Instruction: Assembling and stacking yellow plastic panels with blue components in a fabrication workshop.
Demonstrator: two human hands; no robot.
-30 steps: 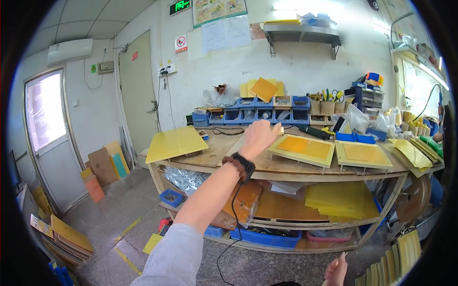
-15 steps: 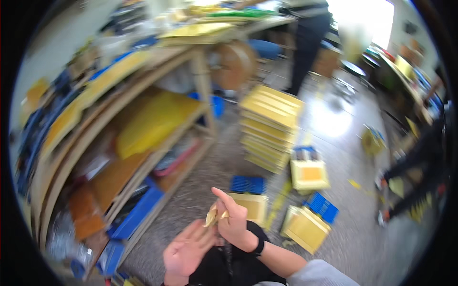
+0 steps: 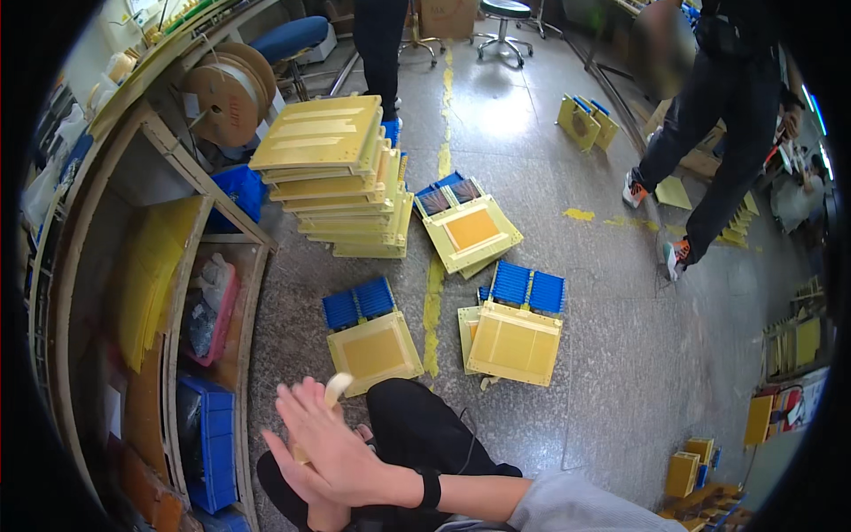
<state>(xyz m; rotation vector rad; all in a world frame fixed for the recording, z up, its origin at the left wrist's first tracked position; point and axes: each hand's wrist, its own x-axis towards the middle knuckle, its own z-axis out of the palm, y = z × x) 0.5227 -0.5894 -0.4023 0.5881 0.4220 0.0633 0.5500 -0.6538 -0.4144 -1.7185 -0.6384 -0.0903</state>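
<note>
Low in the view my two hands are pressed together palm to palm, fingers stretched out. My right hand (image 3: 341, 452), with a dark band at the wrist, lies over my left hand (image 3: 306, 488), which is largely hidden. A curled strip of cream tape (image 3: 337, 388) sticks out beside the right fingers, held between the hands. In front of them on the floor lies a yellow panel with blue connectors (image 3: 374, 350). To its right lies another such panel (image 3: 516, 344), on top of a further one.
A tall stack of yellow panels (image 3: 332, 168) stands ahead, beside one more blue-ended panel (image 3: 470, 232). Wooden shelving (image 3: 168, 301) with a blue bin (image 3: 206, 439) runs along the left. A person (image 3: 731, 115) stands at the right, another person (image 3: 379, 53) beyond the stack.
My view has swung to the right. My right hand, raised with its index finger extended before, now lies flat against the left hand with the tape between them.
</note>
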